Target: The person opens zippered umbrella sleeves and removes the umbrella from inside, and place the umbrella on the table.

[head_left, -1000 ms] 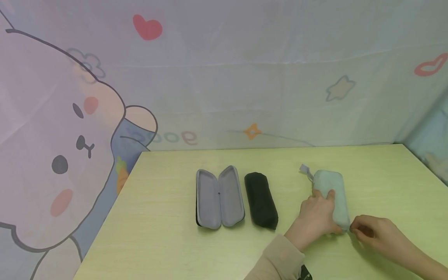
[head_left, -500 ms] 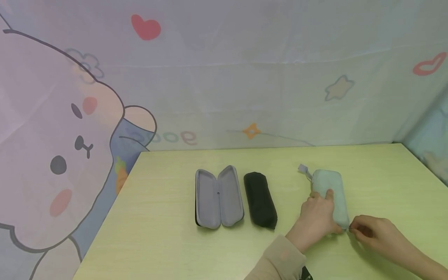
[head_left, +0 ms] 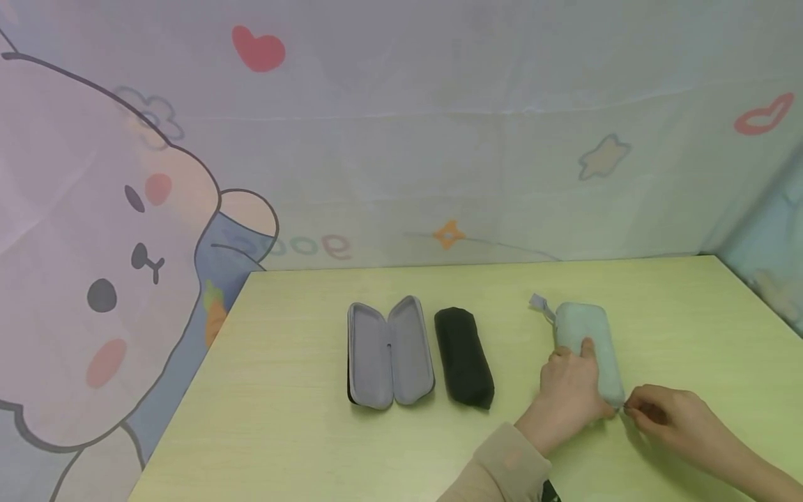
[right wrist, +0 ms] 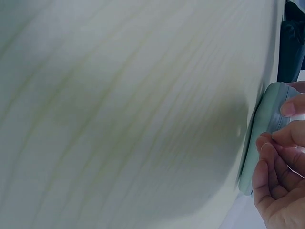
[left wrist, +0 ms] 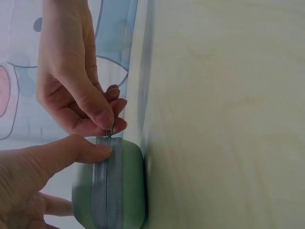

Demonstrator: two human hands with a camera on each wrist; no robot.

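Observation:
A mint green zippered case [head_left: 580,321] lies on the right half of the table. My left hand [head_left: 564,394] grips it, fingers over its top and thumb at its near end. In the left wrist view that thumb [left wrist: 81,149] presses on the grey zipper band [left wrist: 107,191]. The zipper looks closed along the visible stretch. My right hand [head_left: 677,418] pinches the small metal zipper pull [left wrist: 109,132] between thumb and fingers at the case's near corner. A grey fabric loop [head_left: 541,305] sticks out from the far left corner.
Left of the hands lies a black soft pouch [head_left: 464,359]. Beyond it an opened hard case [head_left: 370,355] with grey lining rests on the light yellow table [head_left: 263,418]. A printed cloth [head_left: 389,153] hangs behind the table's far edge.
The whole head view has shifted slightly left. Both hands keep their places on the mint green case and its zipper pull, with hardly any visible movement.

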